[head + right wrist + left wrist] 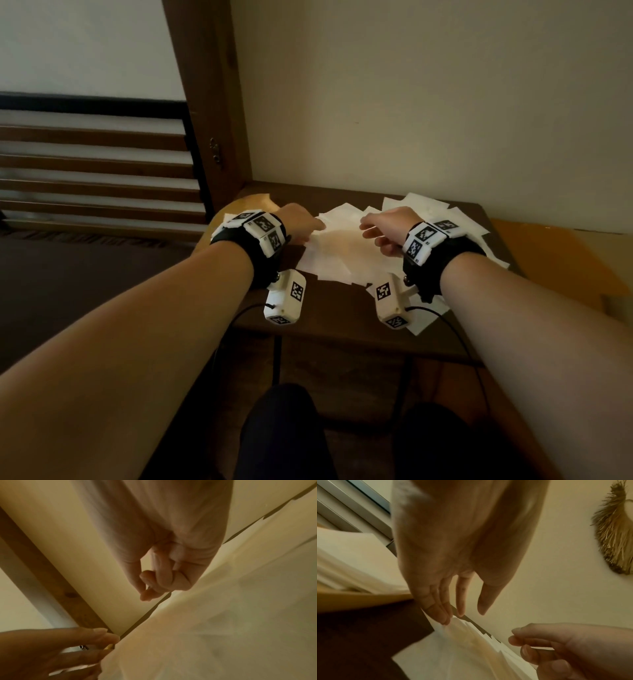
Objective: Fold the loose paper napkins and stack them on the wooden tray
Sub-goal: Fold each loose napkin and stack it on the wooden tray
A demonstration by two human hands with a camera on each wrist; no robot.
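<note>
I'm at the start of a fold: my left hand (301, 222) rests straight fingertips (443, 618) on the left edge of the top napkin (337, 240), holding it down on the dark worktop (329, 308). My right hand (387, 229) hovers just above the sheet's right side, fingers curled, thumb and forefinger close together with nothing between them that I can make out — a grip ready to pinch, not yet pinching.

I judge the next move to be taking the right edge between thumb and forefinger and carrying it across to meet the left edge while the left fingers keep the sheet from sliding; thin paper like this will drag its neighbours along if I lift carelessly.

The loose napkins (424, 212) lie in one overlapping heap across the middle and right of the worktop. I can't count them exactly — several, perhaps ten or so. One wooden tray (222, 212) sits at the left, behind my left wrist, with at least one pale sheet (263, 200) on it; whether it's folded I can't tell.
</note>
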